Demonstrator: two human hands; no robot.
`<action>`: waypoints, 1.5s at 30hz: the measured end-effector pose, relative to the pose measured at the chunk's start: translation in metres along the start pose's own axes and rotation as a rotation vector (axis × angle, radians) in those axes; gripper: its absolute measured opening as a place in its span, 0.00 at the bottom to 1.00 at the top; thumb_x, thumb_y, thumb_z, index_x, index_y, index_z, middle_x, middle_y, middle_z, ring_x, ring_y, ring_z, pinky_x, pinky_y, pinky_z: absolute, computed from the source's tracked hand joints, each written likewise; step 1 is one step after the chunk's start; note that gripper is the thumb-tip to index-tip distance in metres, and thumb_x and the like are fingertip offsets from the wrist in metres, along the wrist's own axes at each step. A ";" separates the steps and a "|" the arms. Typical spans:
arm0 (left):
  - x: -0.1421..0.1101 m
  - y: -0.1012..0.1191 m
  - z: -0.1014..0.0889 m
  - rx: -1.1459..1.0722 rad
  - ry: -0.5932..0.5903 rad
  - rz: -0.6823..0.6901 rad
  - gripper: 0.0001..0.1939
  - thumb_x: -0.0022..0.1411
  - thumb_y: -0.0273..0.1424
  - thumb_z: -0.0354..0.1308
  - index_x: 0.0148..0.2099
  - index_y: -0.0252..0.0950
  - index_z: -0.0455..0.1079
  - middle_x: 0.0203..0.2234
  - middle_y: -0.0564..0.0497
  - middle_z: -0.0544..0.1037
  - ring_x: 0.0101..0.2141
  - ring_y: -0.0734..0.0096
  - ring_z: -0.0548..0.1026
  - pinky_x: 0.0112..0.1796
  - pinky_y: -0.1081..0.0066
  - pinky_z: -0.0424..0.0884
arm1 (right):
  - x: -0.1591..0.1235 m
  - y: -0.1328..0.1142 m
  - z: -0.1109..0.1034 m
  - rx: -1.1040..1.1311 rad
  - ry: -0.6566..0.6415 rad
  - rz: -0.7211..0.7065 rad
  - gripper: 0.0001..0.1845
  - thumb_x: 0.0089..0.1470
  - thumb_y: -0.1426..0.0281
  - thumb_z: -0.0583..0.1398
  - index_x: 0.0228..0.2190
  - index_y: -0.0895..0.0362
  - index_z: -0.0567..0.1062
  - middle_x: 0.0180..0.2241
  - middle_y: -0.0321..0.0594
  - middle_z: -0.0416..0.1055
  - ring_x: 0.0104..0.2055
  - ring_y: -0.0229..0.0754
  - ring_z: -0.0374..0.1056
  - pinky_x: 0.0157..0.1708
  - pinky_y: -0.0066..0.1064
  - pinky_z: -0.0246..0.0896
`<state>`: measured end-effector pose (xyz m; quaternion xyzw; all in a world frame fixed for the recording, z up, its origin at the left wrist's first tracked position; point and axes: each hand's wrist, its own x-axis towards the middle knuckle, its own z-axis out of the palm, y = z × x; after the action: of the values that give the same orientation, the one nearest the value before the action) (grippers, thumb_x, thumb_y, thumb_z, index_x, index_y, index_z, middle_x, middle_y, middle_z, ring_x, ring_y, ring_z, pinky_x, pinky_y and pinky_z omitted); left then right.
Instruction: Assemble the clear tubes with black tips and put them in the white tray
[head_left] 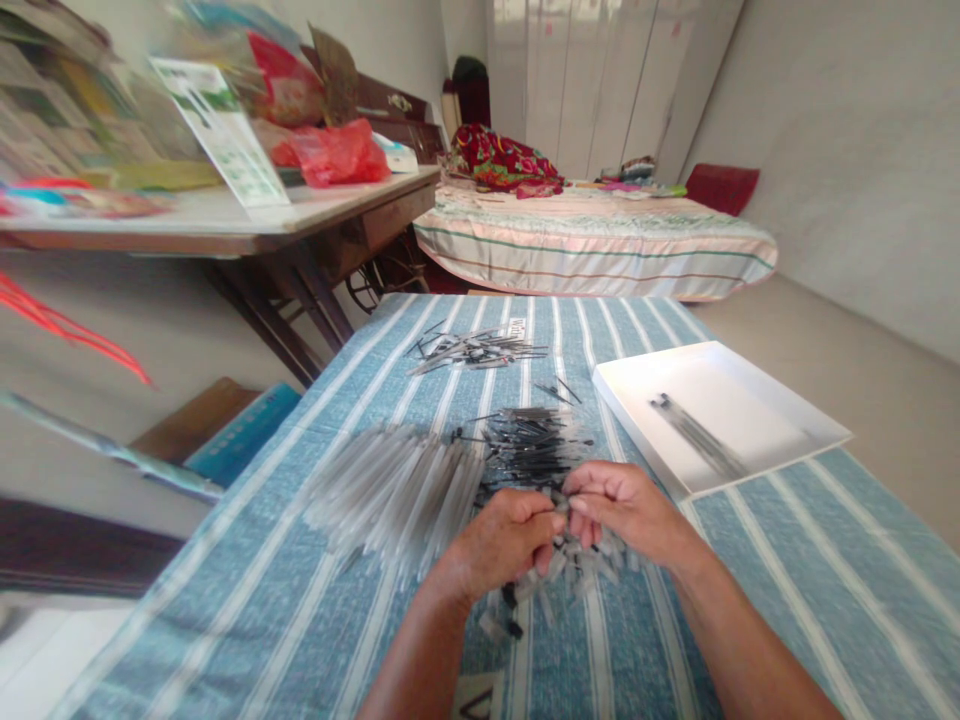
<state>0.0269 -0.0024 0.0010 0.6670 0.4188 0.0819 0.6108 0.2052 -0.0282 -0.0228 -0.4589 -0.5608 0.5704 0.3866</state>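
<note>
My left hand (pixel 506 535) and my right hand (pixel 626 508) meet over a heap of small translucent pen caps (pixel 611 565). Thumb and fingers of both hands are closed in a pinch, almost touching. Whatever sits between them is too small and covered to make out. Left of my hands lies a broad pile of translucent grey pen barrels (pixel 405 480), side by side. Just beyond my fingers is a stack of thin black pen refills (pixel 529 435). A few black pieces (pixel 514 628) lie below my left hand.
A shallow white box (pixel 787 400) on the right holds several pens (pixel 697 435). Farther back on the striped cloth (pixel 285 600) is another pile of thin sticks (pixel 480 348). A cluttered side table (pixel 322 210) stands at left, a bed (pixel 600 235) behind.
</note>
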 end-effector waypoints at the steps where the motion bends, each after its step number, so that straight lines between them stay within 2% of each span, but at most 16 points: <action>1: 0.000 -0.001 0.000 0.002 0.008 0.002 0.14 0.58 0.36 0.47 0.24 0.34 0.61 0.13 0.57 0.67 0.12 0.82 0.57 0.15 0.78 0.50 | 0.000 0.000 0.000 0.005 0.002 0.007 0.13 0.49 0.61 0.59 0.31 0.58 0.69 0.19 0.32 0.71 0.18 0.32 0.65 0.19 0.23 0.60; 5: 0.001 -0.003 0.000 0.000 0.018 0.016 0.14 0.58 0.36 0.47 0.23 0.35 0.59 0.13 0.57 0.67 0.12 0.82 0.56 0.16 0.77 0.50 | 0.000 0.001 -0.001 -0.106 0.040 0.031 0.17 0.52 0.59 0.56 0.21 0.58 0.66 0.15 0.31 0.67 0.13 0.29 0.60 0.14 0.20 0.53; 8: 0.001 -0.003 -0.001 -0.014 0.016 0.006 0.14 0.58 0.36 0.47 0.23 0.35 0.59 0.13 0.58 0.67 0.12 0.82 0.56 0.15 0.77 0.50 | -0.001 0.000 -0.002 -0.023 0.002 0.010 0.13 0.51 0.60 0.58 0.30 0.58 0.68 0.18 0.31 0.69 0.16 0.31 0.63 0.16 0.21 0.56; 10: 0.001 -0.003 -0.001 -0.013 0.020 -0.004 0.14 0.58 0.36 0.47 0.23 0.35 0.59 0.13 0.58 0.67 0.12 0.82 0.56 0.15 0.77 0.50 | -0.001 0.000 -0.002 0.011 -0.015 0.012 0.15 0.49 0.60 0.60 0.35 0.58 0.67 0.20 0.31 0.70 0.17 0.31 0.64 0.18 0.22 0.58; 12: 0.002 -0.003 -0.001 -0.008 0.017 -0.006 0.15 0.58 0.37 0.47 0.22 0.35 0.59 0.13 0.57 0.67 0.12 0.82 0.56 0.15 0.77 0.50 | 0.000 0.000 -0.002 -0.044 0.009 0.027 0.14 0.51 0.59 0.58 0.29 0.58 0.67 0.17 0.31 0.69 0.15 0.30 0.62 0.15 0.21 0.55; 14: 0.002 -0.004 -0.001 -0.006 0.009 -0.004 0.15 0.58 0.37 0.47 0.22 0.35 0.59 0.13 0.58 0.67 0.12 0.82 0.56 0.15 0.77 0.50 | 0.000 0.001 -0.002 -0.086 0.036 0.033 0.18 0.53 0.58 0.55 0.22 0.58 0.65 0.14 0.31 0.67 0.13 0.29 0.59 0.14 0.20 0.52; 15: 0.002 -0.004 -0.001 -0.006 0.007 -0.004 0.15 0.57 0.37 0.48 0.23 0.35 0.59 0.13 0.58 0.67 0.12 0.82 0.56 0.15 0.77 0.50 | 0.000 0.002 -0.001 -0.074 0.036 0.030 0.18 0.54 0.57 0.54 0.22 0.58 0.65 0.14 0.31 0.67 0.13 0.29 0.59 0.14 0.20 0.52; 17: 0.002 -0.003 -0.001 -0.005 0.010 -0.004 0.14 0.57 0.37 0.48 0.23 0.35 0.60 0.13 0.58 0.67 0.12 0.82 0.56 0.16 0.77 0.50 | 0.001 0.002 -0.001 -0.011 0.007 0.024 0.15 0.52 0.58 0.57 0.30 0.58 0.67 0.17 0.31 0.69 0.15 0.30 0.62 0.16 0.21 0.56; 19: 0.002 -0.003 -0.001 -0.003 0.018 -0.005 0.15 0.58 0.37 0.47 0.23 0.35 0.61 0.13 0.58 0.67 0.13 0.82 0.56 0.16 0.77 0.51 | 0.000 0.002 -0.001 0.017 -0.010 0.033 0.17 0.50 0.59 0.59 0.36 0.58 0.66 0.20 0.31 0.70 0.16 0.31 0.63 0.17 0.21 0.58; 22: 0.001 -0.002 -0.001 0.007 0.014 0.003 0.15 0.57 0.38 0.47 0.23 0.35 0.60 0.13 0.57 0.67 0.13 0.81 0.56 0.16 0.77 0.51 | 0.000 0.002 -0.001 -0.062 0.015 0.067 0.16 0.51 0.57 0.57 0.26 0.58 0.67 0.16 0.31 0.68 0.14 0.30 0.61 0.14 0.19 0.54; 24: 0.001 -0.002 -0.001 0.016 0.008 0.001 0.15 0.57 0.38 0.48 0.23 0.35 0.60 0.13 0.57 0.67 0.13 0.82 0.56 0.16 0.77 0.51 | 0.000 0.002 -0.001 -0.061 0.018 0.067 0.18 0.52 0.56 0.55 0.23 0.58 0.66 0.15 0.31 0.67 0.13 0.30 0.60 0.13 0.19 0.53; 28: 0.001 -0.002 -0.001 0.010 0.008 -0.005 0.15 0.57 0.37 0.47 0.23 0.34 0.61 0.13 0.57 0.66 0.13 0.82 0.56 0.16 0.77 0.50 | 0.000 0.002 -0.001 0.039 -0.015 0.056 0.16 0.48 0.58 0.60 0.32 0.58 0.67 0.19 0.31 0.70 0.16 0.31 0.64 0.17 0.21 0.59; 33: 0.001 -0.003 -0.001 0.008 -0.021 0.003 0.15 0.57 0.37 0.47 0.23 0.35 0.60 0.13 0.57 0.67 0.13 0.81 0.57 0.16 0.77 0.51 | 0.001 0.004 0.001 -0.021 0.044 0.092 0.18 0.51 0.56 0.56 0.23 0.58 0.65 0.14 0.30 0.68 0.13 0.30 0.61 0.13 0.19 0.53; 37: 0.001 -0.003 -0.002 0.004 -0.010 -0.006 0.14 0.58 0.36 0.46 0.23 0.35 0.60 0.13 0.58 0.66 0.12 0.81 0.56 0.16 0.77 0.50 | -0.001 0.002 -0.004 0.084 0.023 0.042 0.14 0.49 0.60 0.59 0.28 0.58 0.66 0.18 0.32 0.71 0.17 0.32 0.65 0.17 0.22 0.60; 40: 0.000 -0.002 -0.002 -0.001 0.000 -0.014 0.14 0.58 0.36 0.47 0.22 0.35 0.59 0.13 0.58 0.67 0.12 0.81 0.56 0.16 0.77 0.50 | -0.003 0.000 -0.009 0.149 0.026 0.009 0.12 0.47 0.63 0.61 0.28 0.58 0.66 0.23 0.35 0.72 0.21 0.34 0.68 0.19 0.23 0.61; 45: 0.000 -0.002 -0.001 0.017 -0.010 0.001 0.15 0.58 0.36 0.47 0.23 0.35 0.60 0.13 0.57 0.67 0.13 0.81 0.56 0.17 0.77 0.51 | -0.003 0.004 -0.008 0.150 0.033 0.025 0.11 0.47 0.64 0.61 0.29 0.59 0.69 0.20 0.33 0.71 0.17 0.31 0.65 0.16 0.21 0.60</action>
<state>0.0254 -0.0014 -0.0008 0.6728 0.4161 0.0751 0.6071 0.2143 -0.0290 -0.0264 -0.4450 -0.5044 0.6081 0.4217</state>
